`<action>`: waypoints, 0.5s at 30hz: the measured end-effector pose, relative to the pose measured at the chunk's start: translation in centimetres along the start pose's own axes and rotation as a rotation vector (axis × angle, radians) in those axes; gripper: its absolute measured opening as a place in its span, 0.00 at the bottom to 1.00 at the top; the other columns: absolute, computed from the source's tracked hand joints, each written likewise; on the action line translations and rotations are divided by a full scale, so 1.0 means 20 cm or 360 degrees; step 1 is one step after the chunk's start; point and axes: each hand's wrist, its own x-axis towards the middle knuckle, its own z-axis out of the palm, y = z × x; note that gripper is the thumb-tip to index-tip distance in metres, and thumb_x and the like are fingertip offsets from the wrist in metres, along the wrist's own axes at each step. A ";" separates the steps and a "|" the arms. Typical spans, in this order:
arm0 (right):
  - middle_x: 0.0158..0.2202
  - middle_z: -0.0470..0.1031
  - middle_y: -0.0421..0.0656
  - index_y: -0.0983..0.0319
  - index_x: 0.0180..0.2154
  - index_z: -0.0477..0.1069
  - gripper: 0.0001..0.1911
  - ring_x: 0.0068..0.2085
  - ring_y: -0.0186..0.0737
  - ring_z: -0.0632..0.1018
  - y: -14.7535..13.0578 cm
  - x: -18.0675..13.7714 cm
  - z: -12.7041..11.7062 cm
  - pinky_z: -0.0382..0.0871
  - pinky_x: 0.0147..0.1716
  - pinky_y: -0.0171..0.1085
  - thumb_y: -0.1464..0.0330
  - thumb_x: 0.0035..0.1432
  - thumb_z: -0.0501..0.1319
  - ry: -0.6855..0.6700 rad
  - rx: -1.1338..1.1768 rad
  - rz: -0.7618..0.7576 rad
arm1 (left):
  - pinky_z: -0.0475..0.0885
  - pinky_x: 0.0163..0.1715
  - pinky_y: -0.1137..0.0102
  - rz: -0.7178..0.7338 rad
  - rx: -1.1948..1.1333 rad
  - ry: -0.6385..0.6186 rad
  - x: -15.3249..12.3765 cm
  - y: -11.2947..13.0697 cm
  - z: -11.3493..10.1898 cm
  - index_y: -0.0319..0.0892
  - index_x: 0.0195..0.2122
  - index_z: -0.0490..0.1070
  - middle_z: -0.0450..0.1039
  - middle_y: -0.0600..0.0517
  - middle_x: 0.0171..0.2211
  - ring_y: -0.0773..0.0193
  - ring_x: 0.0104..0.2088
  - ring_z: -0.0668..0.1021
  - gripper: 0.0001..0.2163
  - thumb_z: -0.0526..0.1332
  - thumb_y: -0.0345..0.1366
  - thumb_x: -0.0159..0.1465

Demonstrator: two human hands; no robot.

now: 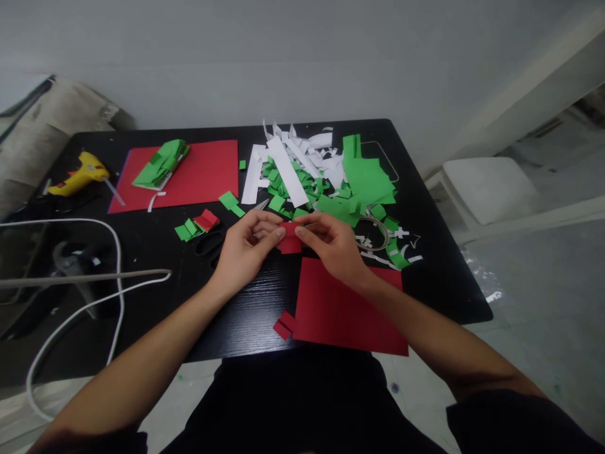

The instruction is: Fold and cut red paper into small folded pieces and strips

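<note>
Between my left hand [253, 243] and my right hand [328, 243] is a small piece of red paper [290, 239], pinched at its two sides by thumbs and fingers. It is held over the table, and a crease seems to run across it. Below my right forearm lies a larger red paper sheet [350, 309]. A small folded red piece [284, 325] rests at that sheet's left edge. Left of my left hand lie black-handled scissors [210, 244], partly hidden by the hand, beside a red folded piece [207, 220] and green folded pieces [188, 230].
White paper strips [287, 171] and green scraps [297, 183] are heaped at the back, with a tape roll [373, 233] to the right. A yellow glue gun [82, 174], a red sheet [212, 167] bearing a green paper bundle [163, 164], and a white cable [118, 252] occupy the left.
</note>
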 end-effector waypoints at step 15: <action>0.36 0.84 0.40 0.57 0.44 0.75 0.18 0.38 0.40 0.84 0.01 0.00 0.00 0.81 0.40 0.41 0.56 0.57 0.73 -0.0042 0.0033 -0.0006 | 0.78 0.33 0.71 0.0013 -0.0018 -0.0126 0.01 0.03 -0.01 0.41 0.42 0.78 0.77 0.54 0.29 0.66 0.29 0.80 0.09 0.72 0.38 0.63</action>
